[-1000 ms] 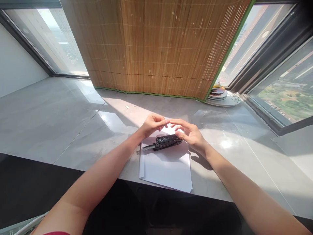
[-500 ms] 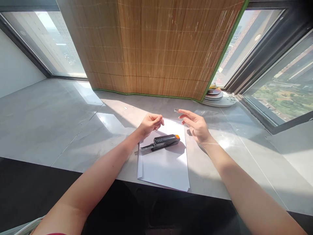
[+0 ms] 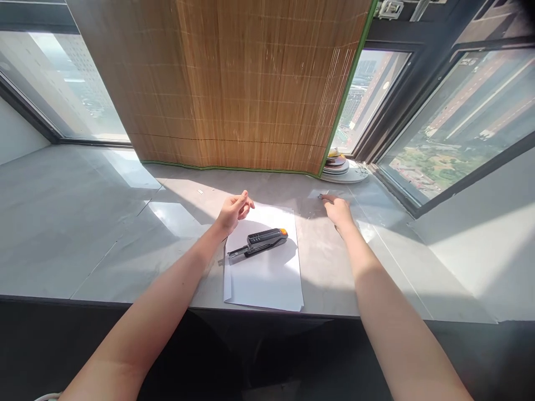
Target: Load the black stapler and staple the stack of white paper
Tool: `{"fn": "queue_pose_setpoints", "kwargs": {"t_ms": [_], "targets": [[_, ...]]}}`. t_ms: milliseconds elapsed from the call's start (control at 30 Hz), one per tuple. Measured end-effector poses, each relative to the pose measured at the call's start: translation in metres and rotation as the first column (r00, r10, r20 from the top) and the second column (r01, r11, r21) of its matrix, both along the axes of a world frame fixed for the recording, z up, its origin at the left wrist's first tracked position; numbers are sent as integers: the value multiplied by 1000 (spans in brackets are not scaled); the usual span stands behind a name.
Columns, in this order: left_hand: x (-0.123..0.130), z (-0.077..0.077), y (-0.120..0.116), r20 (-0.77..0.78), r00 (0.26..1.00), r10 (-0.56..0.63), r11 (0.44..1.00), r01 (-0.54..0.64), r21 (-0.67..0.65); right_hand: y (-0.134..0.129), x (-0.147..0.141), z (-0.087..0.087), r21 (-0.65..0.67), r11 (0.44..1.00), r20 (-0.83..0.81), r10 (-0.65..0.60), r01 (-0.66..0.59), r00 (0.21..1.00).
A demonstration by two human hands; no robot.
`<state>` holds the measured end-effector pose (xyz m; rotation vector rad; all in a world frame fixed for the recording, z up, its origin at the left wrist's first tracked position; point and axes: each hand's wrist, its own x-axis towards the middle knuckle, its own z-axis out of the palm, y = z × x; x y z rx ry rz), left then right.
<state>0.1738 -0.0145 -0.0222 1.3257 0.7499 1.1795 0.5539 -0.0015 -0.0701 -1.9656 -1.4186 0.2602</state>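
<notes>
My left hand (image 3: 234, 213) hovers over the upper left corner of a stack of white paper (image 3: 263, 284). Its thumb and forefinger are pinched together, and I cannot make out anything between them. A black stapler (image 3: 266, 238) with an orange end lies across the paper, its metal rail sticking out to the left. Farther right, my right hand (image 3: 339, 213) is low over the ledge with its fingers closed on a small shiny strip (image 3: 320, 196). Whether the strip touches the ledge is hard to see.
Grey tiled ledge (image 3: 104, 223) with bright sun patches. A bamboo blind (image 3: 251, 89) hangs behind the paper. Stacked plates (image 3: 345, 170) stand at the back right by the window. A tiny pale piece (image 3: 200, 191) lies on the ledge beyond my left hand.
My right hand has moved away from the paper to the right and down toward the ledge, with the small strip in its fingers. My left hand stays pinched near the paper. The view has turned right.
</notes>
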Motion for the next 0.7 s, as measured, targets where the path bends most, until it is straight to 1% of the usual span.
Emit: {"fn": "queue_pose_setpoints", "kwargs": {"t_ms": [100, 200, 267, 300, 367, 433, 467, 500, 533, 567, 600, 633, 700], "targets": [[-2, 0, 1, -9, 1000, 6, 1000, -6, -4, 0, -4, 2, -25, 998, -28, -55, 54, 998], [-5, 1, 0, -23, 1000, 12, 1000, -12, -17, 2, -3, 3, -19, 998, -33, -59, 59, 998], [-8, 3, 0, -21, 998, 54, 998, -55, -29, 3, -2, 3, -16, 999, -25, -52, 52, 998], [-10, 4, 0, -2, 995, 104, 994, -104, -34, 4, -1, 3, -16, 999, -14, -48, 48, 999], [-14, 6, -1, 54, 967, 251, 967, -248, -48, 3, -1, 5, -16, 999, 5, -46, 46, 999], [-20, 6, -1, 54, 906, 419, 908, -416, -60, 2, -3, 7, -16, 999, 6, -48, 48, 999], [-24, 6, 0, 2, 866, 500, 865, -499, -53, 0, -4, 9, -8, 999, -1, -53, 53, 999], [-29, 6, 1, -90, 812, 577, 813, -581, -25, -1, -6, 11, 4, 998, -12, -61, 61, 998], [-35, 6, 3, -210, 735, 644, 756, -654, 31, -3, -9, 13, 23, 997, -25, -69, 70, 997], [-43, 5, 5, -340, 640, 689, 707, -697, 118, -4, -12, 16, 51, 996, -38, -73, 75, 997], [-52, 5, 8, -462, 533, 709, 675, -702, 226, -6, -15, 18, 89, 993, -51, -70, 75, 996], [-63, 5, 11, -565, 428, 706, 670, -663, 335, -8, -19, 20, 133, 989, -62, -59, 67, 996], [-85, 3, 18, -690, 269, 672, 711, -494, 500, -10, -26, 23, 216, 976, -77, -18, 34, 997]]}}
